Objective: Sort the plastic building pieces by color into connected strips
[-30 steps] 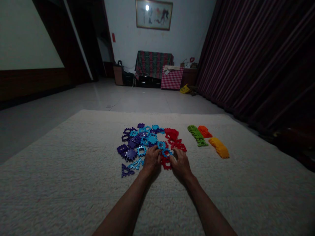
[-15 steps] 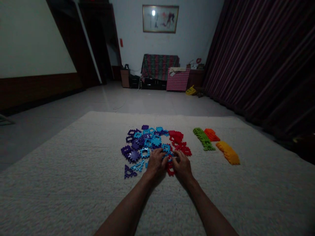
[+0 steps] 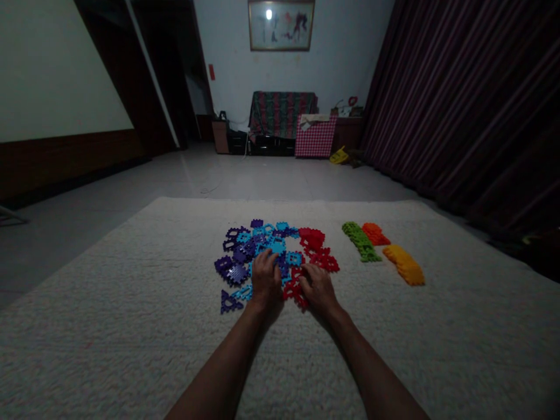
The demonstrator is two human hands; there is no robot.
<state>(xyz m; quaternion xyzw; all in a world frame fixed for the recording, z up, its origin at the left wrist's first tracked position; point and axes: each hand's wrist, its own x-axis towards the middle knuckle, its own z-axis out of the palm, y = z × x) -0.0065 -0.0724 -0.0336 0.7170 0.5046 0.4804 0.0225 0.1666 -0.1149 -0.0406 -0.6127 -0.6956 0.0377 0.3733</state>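
Note:
My left hand [image 3: 266, 279] reaches over the blue and purple toothed plastic building pieces, fingers bent down and close together. What lies under its fingertips is hidden. Close by are a light blue piece [image 3: 277, 245] and purple pieces [image 3: 238, 273]. My right hand [image 3: 319, 287] is at the red toothed pieces [image 3: 292, 289] in front of me, thumb and fingers closed at the edge of a red piece. More red pieces [image 3: 322, 259] lie just beyond it. A purple triangular piece [image 3: 228, 302] rests to the left of my left hand.
Green pieces [image 3: 361, 242], orange pieces [image 3: 375, 234] and yellow pieces [image 3: 403, 264] lie in sorted rows at the right on the pale textured mat [image 3: 131, 326]. Beyond the mat are a tiled floor [image 3: 271, 181], a cloth-covered stand [image 3: 283, 114] and a dark curtain [image 3: 415, 105].
My hands have moved apart: the left went left and forward onto the blue pieces, the right stayed near the red ones. More red pieces now show between them. The view tilted slightly down.

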